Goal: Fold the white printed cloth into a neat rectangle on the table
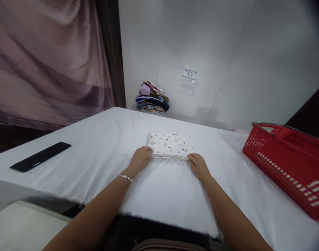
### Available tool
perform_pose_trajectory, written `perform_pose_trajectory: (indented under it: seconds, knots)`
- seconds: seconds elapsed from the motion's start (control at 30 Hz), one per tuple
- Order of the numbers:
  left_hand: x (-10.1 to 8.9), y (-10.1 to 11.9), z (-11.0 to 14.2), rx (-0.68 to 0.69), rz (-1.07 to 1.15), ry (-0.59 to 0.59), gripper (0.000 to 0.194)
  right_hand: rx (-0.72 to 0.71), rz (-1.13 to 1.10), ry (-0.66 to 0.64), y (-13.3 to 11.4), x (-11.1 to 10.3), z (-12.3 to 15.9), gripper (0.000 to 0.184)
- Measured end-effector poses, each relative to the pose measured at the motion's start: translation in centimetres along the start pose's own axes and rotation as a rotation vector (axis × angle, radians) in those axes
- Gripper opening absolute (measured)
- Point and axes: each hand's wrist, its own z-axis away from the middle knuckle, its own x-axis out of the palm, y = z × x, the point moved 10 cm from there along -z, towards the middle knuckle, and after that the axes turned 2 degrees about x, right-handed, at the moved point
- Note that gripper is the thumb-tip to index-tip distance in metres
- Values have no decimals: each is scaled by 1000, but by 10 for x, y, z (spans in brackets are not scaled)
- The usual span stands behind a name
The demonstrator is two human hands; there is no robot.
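A folded white cloth with a small dark print (171,143) lies flat in the middle of the white-covered table (96,160). My left hand (141,159) grips its near left corner, fingers closed on the edge. At the near right corner my right hand (199,166) pinches the layers between thumb and fingers. Several folded layers show along the edge facing me. A silver bracelet (125,177) circles my left wrist.
A red plastic basket (287,164) with metal handles stands at the right. A flat black panel (41,157) lies at the left. Behind the cloth, a stack of folded fabrics (152,99) rises by the wall, near paper notes (188,86). A pinkish curtain (49,59) hangs at left.
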Motion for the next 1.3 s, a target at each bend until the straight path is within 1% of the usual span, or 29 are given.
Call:
perform_pose_trajectory:
  seconds: [0.1, 0.2, 0.3, 0.37, 0.47, 0.53, 0.63, 0.77, 0.87, 0.97, 1.07, 1.2, 1.3]
  knots:
    - [-20, -22, 16, -156, 100, 59, 24, 3, -17, 6, 0, 0, 1, 32]
    - [-31, -43, 31, -380, 251, 130, 26, 19, -38, 14, 4, 2, 2, 31]
    - [-28, -56, 40, -556, 372, 151, 24, 54, -57, 8, 14, 4, 3, 28]
    - [-21, -59, 41, -611, 439, 132, 21, 59, -59, 2, 19, 6, -1, 25]
    - [-12, -56, 40, -631, 451, 78, 20, 23, -59, 8, 16, 15, -14, 23]
    - [-9, -54, 40, -642, 403, 34, 21, -19, -87, 4, 3, 27, -27, 23]
    - [-9, -47, 38, -609, 296, -20, 22, -105, -161, -37, -37, 54, -50, 22]
    - [-10, -36, 30, -475, 212, -34, 19, -194, -229, -138, -100, 90, -75, 17]
    - [-9, -37, 28, -436, 258, -17, 18, -164, -217, -180, -128, 104, -87, 14]
    - [-5, -39, 27, -416, 302, -12, 18, -97, -173, -211, -139, 110, -94, 11]
    - [1, -41, 25, -412, 311, -33, 20, -85, -181, -220, -145, 107, -96, 15]
    - [4, -44, 24, -430, 298, -33, 23, -50, -268, -168, -140, 100, -94, 19]
    - [4, -44, 24, -446, 319, -26, 23, -77, -292, -170, -138, 102, -88, 19]
